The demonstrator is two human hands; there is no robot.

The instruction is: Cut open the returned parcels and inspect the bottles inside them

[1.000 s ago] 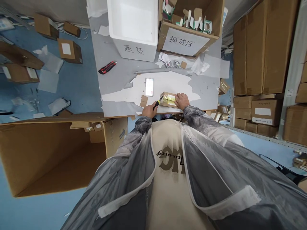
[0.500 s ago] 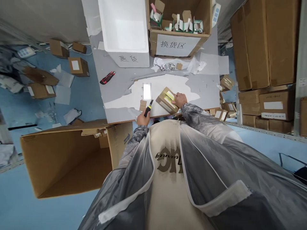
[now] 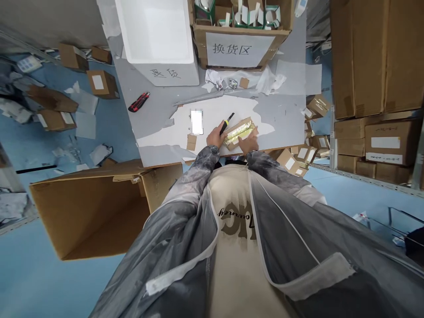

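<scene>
Now that the cardboard box (image 3: 246, 122) has turned, its yellow tape (image 3: 240, 132) lies near the utility knife (image 3: 227, 123) clenched in the left hand (image 3: 215, 137); the half-curled right hand (image 3: 249, 142) grips the box.

Even, fairly bright, cool light across bench (image 3: 286, 121); white foam box (image 3: 187, 73) palest, near washed out. Glare on yellow tape (image 3: 239, 132). Deep shade inside large carton (image 3: 92, 194). Right hand (image 3: 249, 142) slightly blurred. White patch (image 3: 196, 122) pixelated at edges. Wide-angle stretch toward frame borders; clutter far left soft.

cardboard box (image 3: 239, 132): yellow-taped, slantwise | cutter (image 3: 227, 124): blade out, beside box
</scene>
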